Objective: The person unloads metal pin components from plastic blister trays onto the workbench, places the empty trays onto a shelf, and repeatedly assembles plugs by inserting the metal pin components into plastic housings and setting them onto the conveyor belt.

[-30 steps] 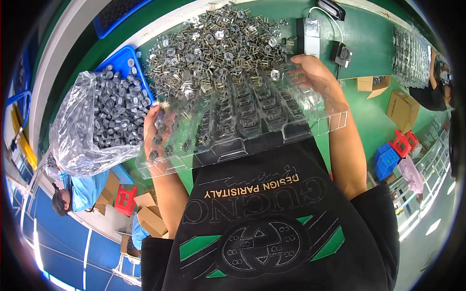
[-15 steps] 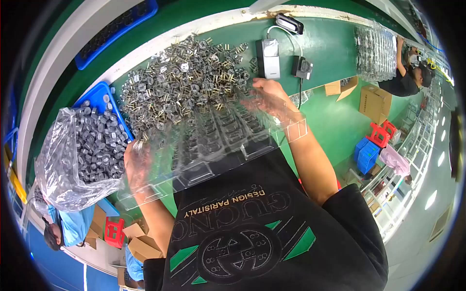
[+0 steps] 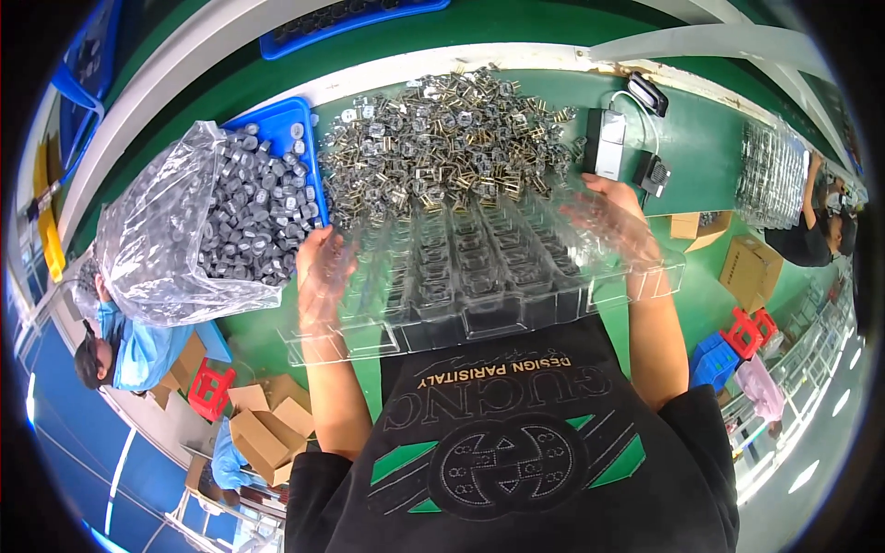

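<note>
A clear plastic blister tray (image 3: 466, 318) with rows of moulded pockets spans the space in front of my body. My left hand (image 3: 323, 272) grips its left end, seen partly through the plastic. At the right end my right hand (image 3: 616, 217) is closed round the edge, fingers toward the far side. The tray's far edge overlaps the near side of a heap of small clear-and-metal parts with brass-coloured pins (image 3: 442, 138). Through the plastic I cannot make out whether any pockets hold parts.
Left of the heap, a blue bin (image 3: 312, 152) and a clear bag (image 3: 152, 249) hold many small grey blocks (image 3: 253, 207). A white-and-grey device (image 3: 605, 146) and a black adapter (image 3: 652, 173) lie to the right. Farther right, clear trays (image 3: 770, 175) are stacked near another person (image 3: 811, 235).
My view has swung, so the bench contents appear farther right. Both hands still hold the tray, which now looks more level from side to side.
</note>
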{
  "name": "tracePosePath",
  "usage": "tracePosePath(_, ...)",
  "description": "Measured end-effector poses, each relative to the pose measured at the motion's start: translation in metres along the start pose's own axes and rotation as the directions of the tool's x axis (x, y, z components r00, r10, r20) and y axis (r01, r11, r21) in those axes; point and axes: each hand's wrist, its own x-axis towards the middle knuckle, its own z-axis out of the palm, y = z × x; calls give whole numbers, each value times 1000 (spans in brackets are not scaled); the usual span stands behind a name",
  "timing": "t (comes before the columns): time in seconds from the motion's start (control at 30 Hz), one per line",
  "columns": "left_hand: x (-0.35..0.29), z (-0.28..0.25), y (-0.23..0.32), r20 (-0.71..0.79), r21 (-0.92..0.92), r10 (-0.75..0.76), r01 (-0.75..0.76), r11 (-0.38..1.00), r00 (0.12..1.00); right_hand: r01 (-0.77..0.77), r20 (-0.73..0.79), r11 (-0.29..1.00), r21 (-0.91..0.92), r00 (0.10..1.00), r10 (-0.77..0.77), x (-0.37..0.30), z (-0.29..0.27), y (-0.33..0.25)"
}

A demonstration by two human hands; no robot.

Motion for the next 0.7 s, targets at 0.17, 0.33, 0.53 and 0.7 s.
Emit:
tracePosePath(0.17,-11,9,7,-91,-20,-69,68,998,993,50,-19,997,-55,999,-51,-17,8,-5)
tracePosePath(0.33,-5,10,4,-31,-27,-43,42,999,999,-11,-41,997,-76,999,7,-9,7,0)
tracePosePath(0.53,-19,22,17,-52,-40,52,-55,998,997,55,-74,997,-54,995,-59,-33,15,-8)
tracePosePath(0.7,-12,19,16,-46,67,70,-67,996,996,89,-49,989,-116,994,-95,-26,1,-2)
